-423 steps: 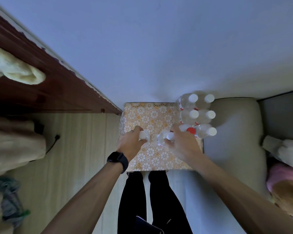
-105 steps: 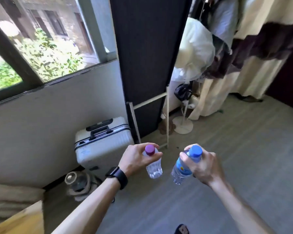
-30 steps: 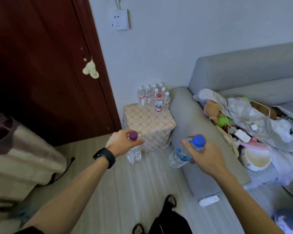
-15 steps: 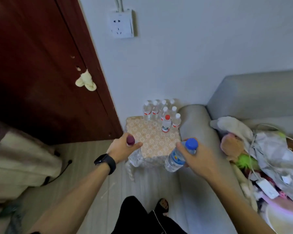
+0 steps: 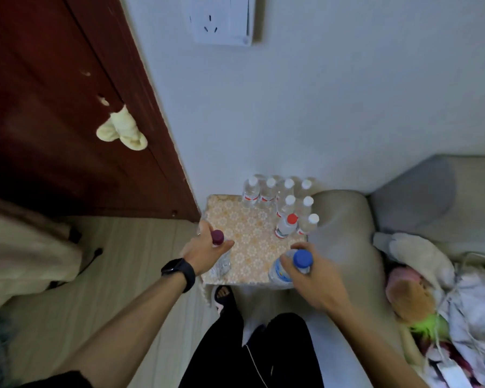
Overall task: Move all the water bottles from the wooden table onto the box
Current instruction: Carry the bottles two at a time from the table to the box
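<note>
- My black trousers [image 5: 252,357] fill the near edge at 6 o'clock, with one sandalled foot [image 5: 223,296] on the pale plank floor [image 5: 140,247].
- My left grip [image 5: 205,252] is wrapped around the neck of a purple-capped bottle [image 5: 217,238], a black watch [image 5: 179,271] on that wrist; the clear body hangs over the box's near left corner.
- My right grip [image 5: 311,278] is clasped around a blue-capped bottle [image 5: 302,259] with a blue label, tilted, over the box's near right edge at about 4 o'clock from the box's centre.
- The box [image 5: 249,242] has an orange floral top, its middle bare.
- A cluster of bottles [image 5: 284,205] stands upright at the box's far right, from 12 to 3 o'clock: white caps, plus one red-capped bottle [image 5: 287,226] nearest me.
- A grey sofa arm [image 5: 345,219] sits just beside the box at 3 o'clock, with cluttered cloth and soft toys [image 5: 412,292] further right.
- A dark red door [image 5: 67,107] stands at 10 o'clock, a cream cloth [image 5: 122,130] hanging on it.
- A white wall socket [image 5: 221,19] is at 12 o'clock.
</note>
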The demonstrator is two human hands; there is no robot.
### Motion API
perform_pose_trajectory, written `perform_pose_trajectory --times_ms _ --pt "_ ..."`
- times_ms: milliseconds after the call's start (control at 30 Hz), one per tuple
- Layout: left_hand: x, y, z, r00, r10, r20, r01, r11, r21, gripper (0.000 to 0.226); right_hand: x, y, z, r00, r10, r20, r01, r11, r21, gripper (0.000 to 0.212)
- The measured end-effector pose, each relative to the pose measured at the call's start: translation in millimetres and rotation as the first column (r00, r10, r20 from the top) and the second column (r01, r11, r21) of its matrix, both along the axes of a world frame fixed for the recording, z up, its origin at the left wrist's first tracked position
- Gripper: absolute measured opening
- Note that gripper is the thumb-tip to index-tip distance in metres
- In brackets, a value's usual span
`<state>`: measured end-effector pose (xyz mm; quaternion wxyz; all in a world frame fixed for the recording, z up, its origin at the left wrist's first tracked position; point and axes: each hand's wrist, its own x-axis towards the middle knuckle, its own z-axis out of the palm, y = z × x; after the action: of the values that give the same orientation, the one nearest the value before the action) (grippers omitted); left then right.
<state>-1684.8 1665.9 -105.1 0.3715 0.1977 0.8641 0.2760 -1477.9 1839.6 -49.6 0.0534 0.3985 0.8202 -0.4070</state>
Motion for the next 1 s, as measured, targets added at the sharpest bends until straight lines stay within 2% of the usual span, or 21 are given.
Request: perform_pose_trajectory --times_ms 200,400,533,667,767,900,1000 --pt "-5.3 34.5 -76.7 0.987 -0.158 0.026 0.160 0.986 -0.050 0.046 -46.2 25.4 -81.6 0.996 0.049 0.074 -0.041 0.992 -0.117 0.032" --pt "-8.2 52.5 -156.6 0.983 -0.151 -0.104 0.138 0.983 -0.122 0.043 -87.1 40.0 -175.7 0.994 -0.010 0.111 0.029 0.985 -0.169 0.037" --pt "-7.2 60.1 -189.2 0.989 -0.079 -0.129 0.063 0.990 -0.123 0.044 -95.4 40.1 -220.0 0.994 -0.054 0.095 0.071 0.979 -0.192 0.040" --pt "-8.1 68.0 -198.4 0.990 -0.051 -0.132 0.040 0.995 -0.086 0.042 -100.9 38.8 -232.3 0.992 0.013 0.127 0.013 0.979 -0.205 0.053" --pt "-8.8 71.2 -195.3 0.989 -0.051 -0.139 0.038 0.995 -0.095 0.044 -100.4 41.8 -227.4 0.981 0.110 0.162 -0.086 0.985 -0.151 0.061" --pt "-12.0 70.4 -189.9 0.997 0.024 -0.077 -0.032 0.993 -0.109 0.051 -91.4 40.7 -211.1 0.958 0.119 0.262 -0.102 0.992 -0.080 0.086" --pt "-17.8 70.1 -189.6 0.999 0.019 -0.033 -0.024 0.989 -0.148 0.052 -90.2 39.7 -203.3 0.935 0.142 0.326 -0.149 0.989 -0.002 0.081"
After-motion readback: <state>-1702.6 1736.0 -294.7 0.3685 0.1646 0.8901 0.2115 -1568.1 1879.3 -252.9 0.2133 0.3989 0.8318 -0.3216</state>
